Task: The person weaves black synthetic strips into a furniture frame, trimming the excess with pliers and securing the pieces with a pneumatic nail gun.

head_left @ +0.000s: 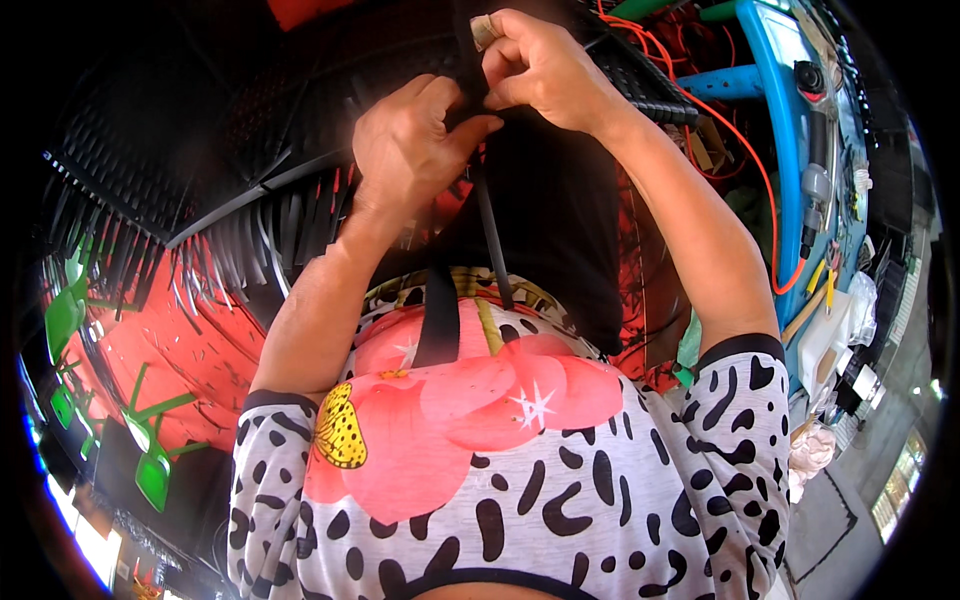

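My left hand (405, 140) and my right hand (540, 65) meet at the top middle, both pinching a black flat strap (490, 230) against a black woven panel (250, 130). The strap hangs down from my fingers toward my chest. A wider black strip (437, 320) lies over my flowered, spotted shirt. The panel's loose strap ends (240, 250) fan out like a fringe at the left. A pale tape wrap sits on one right fingertip (483, 28).
A blue metal frame (785, 120) stands at the right with a power tool (815, 185) and an orange cable (745, 150). Red sheeting (170, 340) and green clips (152, 475) lie at the left. Bags and clutter sit at the far right.
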`<state>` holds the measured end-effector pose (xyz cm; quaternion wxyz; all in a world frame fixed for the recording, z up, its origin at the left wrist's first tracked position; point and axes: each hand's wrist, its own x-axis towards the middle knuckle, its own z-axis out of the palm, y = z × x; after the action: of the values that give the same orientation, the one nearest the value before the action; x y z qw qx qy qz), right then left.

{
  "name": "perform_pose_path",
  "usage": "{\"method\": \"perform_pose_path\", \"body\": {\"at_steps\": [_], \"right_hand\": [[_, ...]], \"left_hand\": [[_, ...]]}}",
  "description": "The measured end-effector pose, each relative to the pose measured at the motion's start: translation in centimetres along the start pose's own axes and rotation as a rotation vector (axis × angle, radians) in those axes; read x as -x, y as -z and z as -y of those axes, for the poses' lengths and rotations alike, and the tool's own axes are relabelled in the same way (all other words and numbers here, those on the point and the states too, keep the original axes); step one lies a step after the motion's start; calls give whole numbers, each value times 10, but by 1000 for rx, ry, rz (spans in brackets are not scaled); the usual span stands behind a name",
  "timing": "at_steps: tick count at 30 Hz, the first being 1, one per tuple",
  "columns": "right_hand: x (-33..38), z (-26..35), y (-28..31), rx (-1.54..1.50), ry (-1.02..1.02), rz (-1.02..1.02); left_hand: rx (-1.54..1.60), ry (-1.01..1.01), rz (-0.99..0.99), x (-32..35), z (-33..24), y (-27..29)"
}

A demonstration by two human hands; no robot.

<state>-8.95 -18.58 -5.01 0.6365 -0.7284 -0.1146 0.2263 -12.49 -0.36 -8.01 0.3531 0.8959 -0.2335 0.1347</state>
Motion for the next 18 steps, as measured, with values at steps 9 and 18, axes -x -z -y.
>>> {"method": "perform_pose_path", "body": {"at_steps": [9,18], "right_hand": [[-4,-10,3,77,54,-25],[-12,-9,3,182,-122,-12]], "left_hand": [[50,4,-29,-4,-7,3],[35,26,-41,-1,-7,1]]}}
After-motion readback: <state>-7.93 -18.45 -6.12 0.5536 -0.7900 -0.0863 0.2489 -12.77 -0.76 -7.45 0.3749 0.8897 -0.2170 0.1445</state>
